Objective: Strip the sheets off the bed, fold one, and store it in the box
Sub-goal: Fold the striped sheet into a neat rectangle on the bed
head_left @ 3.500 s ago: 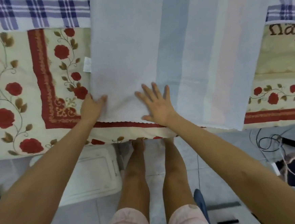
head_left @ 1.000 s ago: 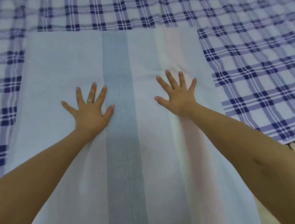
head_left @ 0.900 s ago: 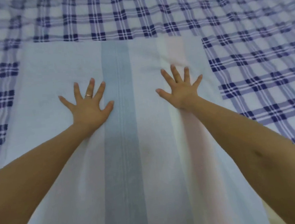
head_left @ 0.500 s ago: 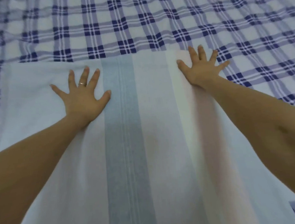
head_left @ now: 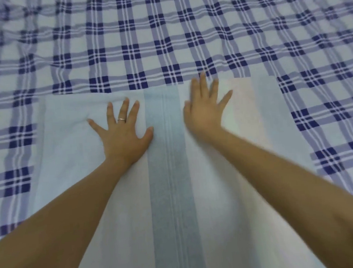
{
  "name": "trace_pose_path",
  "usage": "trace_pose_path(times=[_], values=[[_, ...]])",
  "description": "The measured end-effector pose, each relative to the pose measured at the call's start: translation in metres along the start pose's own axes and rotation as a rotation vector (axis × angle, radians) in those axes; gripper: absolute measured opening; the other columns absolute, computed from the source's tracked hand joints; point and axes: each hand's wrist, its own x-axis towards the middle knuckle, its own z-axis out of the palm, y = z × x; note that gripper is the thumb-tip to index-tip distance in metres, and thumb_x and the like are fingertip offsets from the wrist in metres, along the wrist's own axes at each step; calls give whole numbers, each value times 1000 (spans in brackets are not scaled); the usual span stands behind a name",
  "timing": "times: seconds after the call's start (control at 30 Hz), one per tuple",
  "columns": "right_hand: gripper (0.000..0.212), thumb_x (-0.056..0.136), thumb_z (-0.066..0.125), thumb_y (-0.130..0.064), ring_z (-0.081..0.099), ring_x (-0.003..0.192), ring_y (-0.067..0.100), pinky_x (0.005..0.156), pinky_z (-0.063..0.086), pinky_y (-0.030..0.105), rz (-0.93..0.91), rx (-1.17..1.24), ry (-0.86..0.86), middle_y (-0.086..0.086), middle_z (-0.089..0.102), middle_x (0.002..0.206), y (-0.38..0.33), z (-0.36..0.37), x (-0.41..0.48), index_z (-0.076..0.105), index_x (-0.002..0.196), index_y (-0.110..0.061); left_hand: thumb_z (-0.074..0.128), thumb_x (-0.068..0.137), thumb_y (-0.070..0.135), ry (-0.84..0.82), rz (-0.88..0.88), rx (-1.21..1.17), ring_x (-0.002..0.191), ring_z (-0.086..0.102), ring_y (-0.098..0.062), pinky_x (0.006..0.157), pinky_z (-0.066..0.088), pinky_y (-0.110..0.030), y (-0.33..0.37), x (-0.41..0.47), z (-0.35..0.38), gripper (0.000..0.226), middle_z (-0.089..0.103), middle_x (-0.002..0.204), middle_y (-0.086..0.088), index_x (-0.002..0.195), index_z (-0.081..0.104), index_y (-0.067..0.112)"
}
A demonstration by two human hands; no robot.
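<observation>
Neither hand gripped anything: both lay palm-down with fingers spread on the sheet (head_left: 170,176). The left hand (head_left: 122,130) pressed flat on the pale blue part, left of the grey-blue stripe (head_left: 171,197), a ring (head_left: 121,119) on one finger. The right hand (head_left: 204,110) lay right of that stripe, blurred, its fingertips at the sheet's far edge. The sheet lay flat over a blue plaid cover (head_left: 164,39), which showed beyond it and on both sides.
</observation>
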Motion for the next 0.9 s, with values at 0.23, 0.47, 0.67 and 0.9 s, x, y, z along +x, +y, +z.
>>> trace_pose_path(times=[0.23, 0.47, 0.67, 0.9], values=[[66, 88, 14, -55, 5, 147, 26, 103, -10, 72, -9, 75, 58, -7, 6, 159, -55, 43, -45, 10, 151, -34, 1, 83, 67, -8, 49, 82, 145, -8, -23, 103, -8, -71, -17, 18, 2, 71, -7, 157, 13, 147, -6, 39], [70, 85, 9, -56, 2, 147, 26, 103, -12, 71, -21, 61, 74, -8, 1, 159, -55, 43, -45, 5, 151, -33, 11, 98, 48, -67, -285, -5, 146, -4, -18, 110, -5, -64, -124, 73, -16, 53, -2, 159, 8, 149, 1, 38], [71, 85, 9, -56, 2, 147, 26, 104, -10, 72, -10, 43, 48, -8, 2, 159, -57, 39, -42, 5, 152, -32, 13, 100, 37, 60, -338, -13, 146, -6, -22, 110, -5, -64, -107, 61, -26, 54, -5, 159, -3, 151, 5, 21], [73, 84, 7, -57, -1, 147, 25, 103, -11, 72, -8, 16, 50, -9, -1, 159, -56, 42, -41, 3, 152, -32, 5, 85, 67, 1, 71, 73, 146, -7, -23, 108, -7, -64, -82, 12, -2, 70, -4, 158, 11, 148, -2, 39]])
